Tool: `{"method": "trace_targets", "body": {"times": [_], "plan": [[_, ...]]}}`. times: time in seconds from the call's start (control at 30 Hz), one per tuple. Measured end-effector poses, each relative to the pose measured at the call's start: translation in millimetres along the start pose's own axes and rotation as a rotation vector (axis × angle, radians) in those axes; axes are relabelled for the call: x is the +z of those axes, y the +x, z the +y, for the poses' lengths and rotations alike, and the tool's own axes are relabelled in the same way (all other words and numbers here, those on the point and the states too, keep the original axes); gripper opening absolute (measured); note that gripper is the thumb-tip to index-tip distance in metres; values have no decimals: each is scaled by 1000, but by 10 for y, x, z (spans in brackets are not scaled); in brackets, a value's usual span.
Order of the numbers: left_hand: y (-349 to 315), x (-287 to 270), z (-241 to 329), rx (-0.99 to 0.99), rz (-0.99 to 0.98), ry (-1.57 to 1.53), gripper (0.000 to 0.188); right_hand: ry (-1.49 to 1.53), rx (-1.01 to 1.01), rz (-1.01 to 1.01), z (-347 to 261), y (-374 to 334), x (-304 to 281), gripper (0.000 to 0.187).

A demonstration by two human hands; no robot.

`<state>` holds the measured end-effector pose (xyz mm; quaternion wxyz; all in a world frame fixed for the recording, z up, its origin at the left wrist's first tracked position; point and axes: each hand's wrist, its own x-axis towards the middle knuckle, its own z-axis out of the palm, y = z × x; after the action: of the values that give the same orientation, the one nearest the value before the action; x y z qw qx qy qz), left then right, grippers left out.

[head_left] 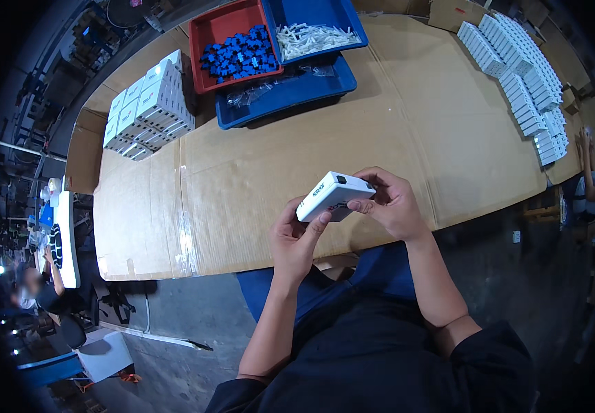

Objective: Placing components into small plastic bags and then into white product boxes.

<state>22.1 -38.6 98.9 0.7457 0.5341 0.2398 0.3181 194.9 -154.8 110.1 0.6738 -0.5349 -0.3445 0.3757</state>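
Note:
Between my two hands, a flat white plastic case (335,197) with small dark openings on its edge is held tilted above the near side of the table. My left hand (296,237) grips its left end, thumb on the near face. At the right end my right hand (390,203) closes round it, thumb on the same face and fingers behind. What the fingers touch on the far side is hidden.
A cardboard-covered table (277,165) spreads out before me. At the back left stand stacked white boxes (147,110), a red tray (203,33) of blue parts, and blue trays (342,86), the upper holding white sticks (314,41). White units (521,82) line the far right. People work at both sides.

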Motion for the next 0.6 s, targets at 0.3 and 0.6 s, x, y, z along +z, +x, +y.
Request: {"method": "trace_targets", "body": {"times": [0.3, 0.6], "plan": [[-61, -72, 70, 47, -82, 146, 27, -13, -46, -8, 46, -64, 11, 34], [-160, -107, 129, 25, -72, 63, 33, -92, -86, -83, -77, -99, 70, 34]]}}
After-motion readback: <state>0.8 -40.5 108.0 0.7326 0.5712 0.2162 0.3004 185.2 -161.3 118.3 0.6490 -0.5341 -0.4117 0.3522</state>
